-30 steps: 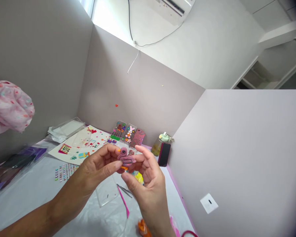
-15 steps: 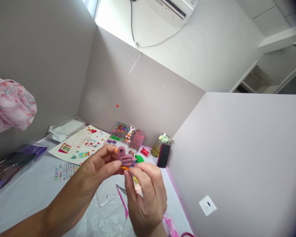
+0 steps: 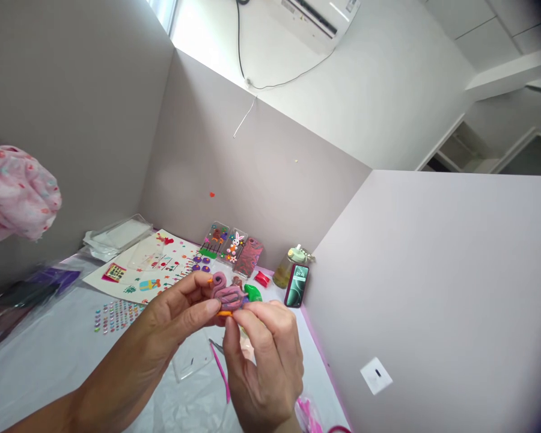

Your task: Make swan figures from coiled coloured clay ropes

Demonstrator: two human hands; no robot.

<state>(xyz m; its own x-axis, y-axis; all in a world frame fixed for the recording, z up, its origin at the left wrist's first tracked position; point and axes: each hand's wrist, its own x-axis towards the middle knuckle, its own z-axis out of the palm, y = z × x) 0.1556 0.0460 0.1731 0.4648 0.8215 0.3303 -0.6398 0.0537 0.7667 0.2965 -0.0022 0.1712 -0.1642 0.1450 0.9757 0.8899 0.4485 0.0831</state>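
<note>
A small clay bird (image 3: 229,296), pink streaked with grey and with a curled neck, is up in front of me over the table. Orange clay shows at its beak, and an orange strip (image 3: 225,313) lies along its underside. My left hand (image 3: 180,310) grips the bird from the left, thumb in front and fingers behind. From the right, my right hand (image 3: 265,343) pinches at the bird's lower right, by the end of the orange strip. The right fingertips partly cover what they press on.
Decorated phone cases (image 3: 235,245) lean on the back panel. A bottle (image 3: 283,273) and a phone (image 3: 296,286) stand to their right. Green clay (image 3: 253,293) lies behind my hands, a pink tool (image 3: 220,370) below them, and gem stickers (image 3: 116,316) and a painted sheet (image 3: 135,282) at left.
The phone's screen has gone from dark to lit. The view has shifted slightly; both hands keep nearly the same hold on the clay bird.
</note>
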